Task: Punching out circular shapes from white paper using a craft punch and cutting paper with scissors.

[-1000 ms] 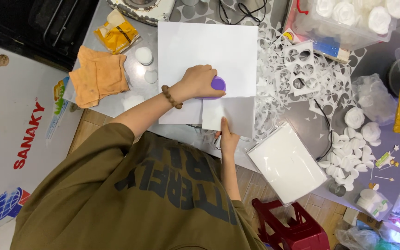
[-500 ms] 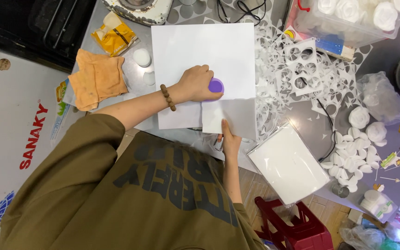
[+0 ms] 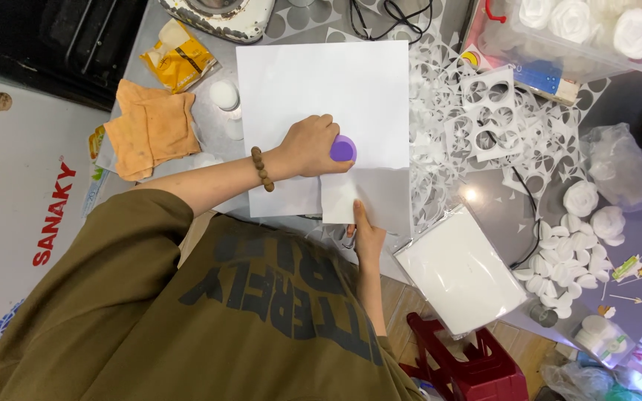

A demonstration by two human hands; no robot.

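The person leans over the grey counter (image 3: 209, 134), and the left hand (image 3: 307, 145) is curled down over a small purple punch (image 3: 342, 148), palm on top, pressing it onto the large white sheet of paper (image 3: 328, 82) near that sheet's lower right edge. The right hand (image 3: 365, 234) lies at about six o'clock from the punch, fingers together and flat, thumb pointing up, pinning a narrower white strip (image 3: 338, 197) against the counter; it grips nothing, only holds it down. The paper looks thin, light and floppy, likely to slide on the smooth top and to crease if pinched, so a flat palm near the work seems the safest hold. The punch looks like hard plastic, small and rounded, best pressed from the top. At three o'clock from it lies a heap of cut-out paper scraps (image 3: 484, 119); at nine o'clock a folded orange cloth (image 3: 148, 128); at four o'clock a wrapped pack of white sheets (image 3: 461, 271).
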